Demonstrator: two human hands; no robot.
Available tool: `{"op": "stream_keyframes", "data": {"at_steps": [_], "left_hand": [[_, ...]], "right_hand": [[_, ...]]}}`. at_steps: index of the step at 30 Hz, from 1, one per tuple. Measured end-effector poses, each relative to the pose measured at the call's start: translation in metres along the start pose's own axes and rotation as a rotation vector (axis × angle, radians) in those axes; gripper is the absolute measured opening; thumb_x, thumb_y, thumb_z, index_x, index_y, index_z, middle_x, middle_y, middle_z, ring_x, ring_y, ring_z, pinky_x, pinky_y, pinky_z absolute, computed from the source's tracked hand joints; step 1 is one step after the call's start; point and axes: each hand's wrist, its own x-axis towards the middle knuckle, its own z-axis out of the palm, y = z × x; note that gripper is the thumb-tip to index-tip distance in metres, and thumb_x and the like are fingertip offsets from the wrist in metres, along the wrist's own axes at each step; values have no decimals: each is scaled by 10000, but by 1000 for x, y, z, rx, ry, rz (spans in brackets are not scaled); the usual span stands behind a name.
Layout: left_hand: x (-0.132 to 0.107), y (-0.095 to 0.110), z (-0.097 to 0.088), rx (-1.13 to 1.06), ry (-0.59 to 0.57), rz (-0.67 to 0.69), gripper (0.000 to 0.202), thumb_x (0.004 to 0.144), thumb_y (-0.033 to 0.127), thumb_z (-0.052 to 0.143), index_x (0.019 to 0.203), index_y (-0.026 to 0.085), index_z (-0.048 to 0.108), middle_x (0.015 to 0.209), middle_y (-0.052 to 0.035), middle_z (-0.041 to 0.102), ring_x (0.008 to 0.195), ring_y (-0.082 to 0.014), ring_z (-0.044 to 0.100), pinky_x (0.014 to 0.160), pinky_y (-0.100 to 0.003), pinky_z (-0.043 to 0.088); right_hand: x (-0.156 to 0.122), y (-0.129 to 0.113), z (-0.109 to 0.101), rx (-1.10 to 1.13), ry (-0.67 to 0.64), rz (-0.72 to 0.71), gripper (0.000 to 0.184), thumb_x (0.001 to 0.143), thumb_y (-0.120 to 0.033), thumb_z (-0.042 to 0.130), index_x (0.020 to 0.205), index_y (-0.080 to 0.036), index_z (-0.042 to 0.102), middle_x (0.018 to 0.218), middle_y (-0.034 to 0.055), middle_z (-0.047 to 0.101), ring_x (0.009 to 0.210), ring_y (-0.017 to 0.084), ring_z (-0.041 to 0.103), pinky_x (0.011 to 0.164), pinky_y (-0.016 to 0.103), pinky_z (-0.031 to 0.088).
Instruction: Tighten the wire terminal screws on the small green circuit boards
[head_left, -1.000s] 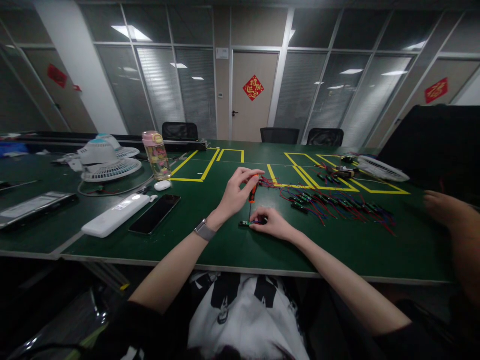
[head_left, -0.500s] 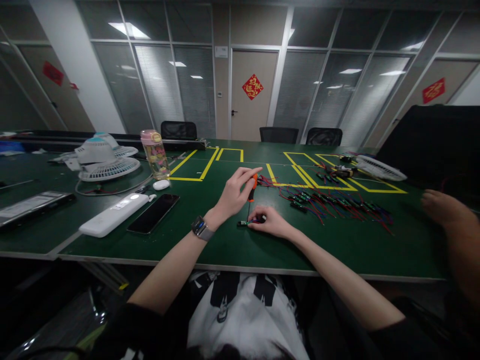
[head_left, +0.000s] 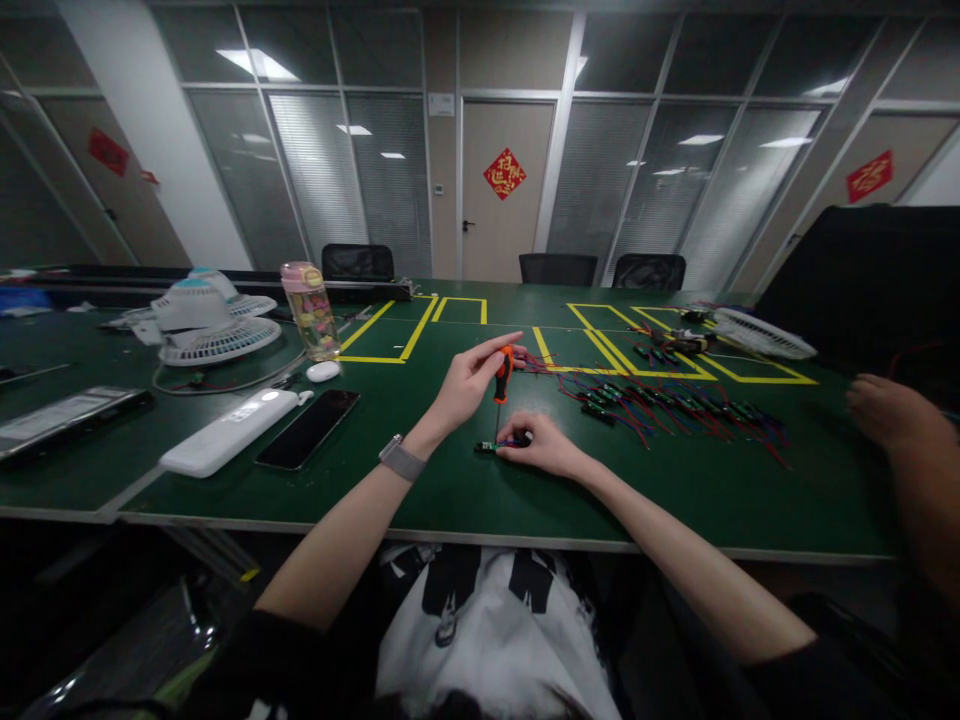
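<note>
My left hand (head_left: 469,385), with a watch on its wrist, grips the orange and black handle of a screwdriver (head_left: 503,378). The screwdriver stands nearly upright, and its thin shaft runs down to a small green circuit board (head_left: 486,447) on the table. Whether the tip sits in a screw is too small to tell. My right hand (head_left: 546,445) is closed on the board's right end and its wires, fingertips pressed down at the tabletop. Part of the board is hidden under those fingers.
Several wired circuit boards (head_left: 660,397) lie in a row to the right. A phone (head_left: 308,428), a white power strip-like case (head_left: 229,432), a bottle (head_left: 310,310) and a fan (head_left: 217,330) are on the left. Another person's hand (head_left: 889,410) rests at the far right.
My left hand has turned slightly around the screwdriver handle, so more of the handle shows and the watch face has rolled out of sight. My right hand keeps its place.
</note>
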Motion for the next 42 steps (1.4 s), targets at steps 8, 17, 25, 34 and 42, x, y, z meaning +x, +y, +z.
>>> {"op": "stream_keyframes", "data": {"at_steps": [8,17,25,34,42], "left_hand": [[-3,-1,2,281,202,110,168,800,313,695,908,185,700,928,-38,608,846,-138,570,790,-268,464],[-3,1,2,106,71,49,275,867,334,611,1078,170,674,953,-64,664,794,-146,634,749,-287,502],[-4,3,1,180,-13,136,356,957,291,443,1272,215,591,1179,-90,636,1044,-179,610,937,-346,465],[-5,2,1,392,208,166,226,801,289,700,1018,229,723,903,-31,606,852,-142,577,805,-279,479],[0,-3,-3,-67,5,-55,343,904,285,531,1216,175,621,1067,-85,686,863,-154,652,824,-307,505]], "right_hand": [[0,2,1,13,-3,22,99,718,-216,720,794,-153,711,706,3,589,659,126,507,616,246,392],[1,1,0,29,-20,21,106,720,-227,719,793,-152,704,718,4,593,665,126,514,621,245,402],[0,4,0,66,-17,10,122,724,-253,707,789,-150,697,715,6,597,661,132,523,628,255,408],[0,2,0,50,-18,29,115,719,-235,713,796,-149,705,721,7,593,672,131,525,633,249,415],[0,0,-1,41,-21,32,94,725,-211,715,797,-152,706,734,8,608,686,131,535,655,253,421]]}}
